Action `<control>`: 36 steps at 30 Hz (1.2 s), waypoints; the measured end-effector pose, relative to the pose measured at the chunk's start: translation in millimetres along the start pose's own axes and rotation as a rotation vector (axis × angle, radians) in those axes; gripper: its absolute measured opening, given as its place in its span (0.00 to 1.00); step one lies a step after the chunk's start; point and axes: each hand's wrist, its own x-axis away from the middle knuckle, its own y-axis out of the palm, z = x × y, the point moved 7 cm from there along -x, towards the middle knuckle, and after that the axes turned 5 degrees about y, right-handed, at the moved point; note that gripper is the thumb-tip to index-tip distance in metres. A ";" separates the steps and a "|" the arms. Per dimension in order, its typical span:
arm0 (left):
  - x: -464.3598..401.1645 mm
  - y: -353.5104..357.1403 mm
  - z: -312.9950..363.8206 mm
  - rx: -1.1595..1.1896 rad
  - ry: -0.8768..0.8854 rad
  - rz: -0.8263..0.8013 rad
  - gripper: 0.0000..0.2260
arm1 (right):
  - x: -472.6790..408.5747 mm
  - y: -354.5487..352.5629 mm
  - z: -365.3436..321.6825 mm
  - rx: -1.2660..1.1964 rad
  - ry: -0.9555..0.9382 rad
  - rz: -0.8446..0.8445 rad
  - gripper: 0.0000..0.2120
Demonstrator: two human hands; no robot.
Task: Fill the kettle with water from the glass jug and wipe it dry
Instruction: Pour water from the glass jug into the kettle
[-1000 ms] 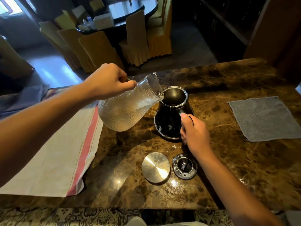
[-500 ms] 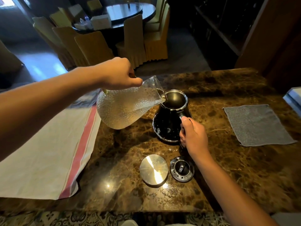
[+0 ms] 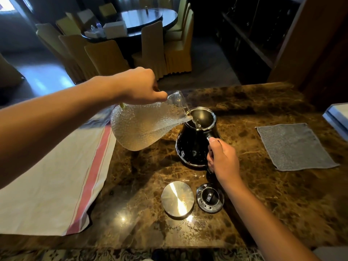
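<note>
A black kettle (image 3: pixel 192 146) with an open steel-rimmed mouth stands on the brown marble table (image 3: pixel 263 204). My left hand (image 3: pixel 139 87) grips the handle of a textured glass jug (image 3: pixel 143 127), tilted steeply with its spout over the kettle's mouth. A thin stream of water runs from the spout into the kettle. My right hand (image 3: pixel 223 160) is curled round the kettle's handle on its near right side. A grey cloth (image 3: pixel 293 146) lies flat to the right of the kettle.
Nearer me lie a round steel lid (image 3: pixel 178 198) and a black kettle lid (image 3: pixel 210 197). A white cloth with a red stripe (image 3: pixel 56 176) covers the table's left part. A white object (image 3: pixel 337 117) sits at the right edge. Chairs and a round table stand behind.
The jug has tipped further and its spout now reaches over the kettle's mouth, with water streaming in. My right hand stays on the kettle's handle.
</note>
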 end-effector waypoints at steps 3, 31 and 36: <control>-0.1 -2.6 3.9 -0.040 0.006 0.006 0.24 | 0.3 0.3 -0.8 0.002 -0.009 -0.002 0.27; -5.4 -7.8 12.3 -0.106 0.008 -0.052 0.23 | 1.5 0.5 -2.1 -0.009 0.008 -0.001 0.23; -4.9 -8.7 14.0 -0.108 0.007 -0.060 0.23 | 1.9 0.4 -2.4 0.006 0.006 0.002 0.22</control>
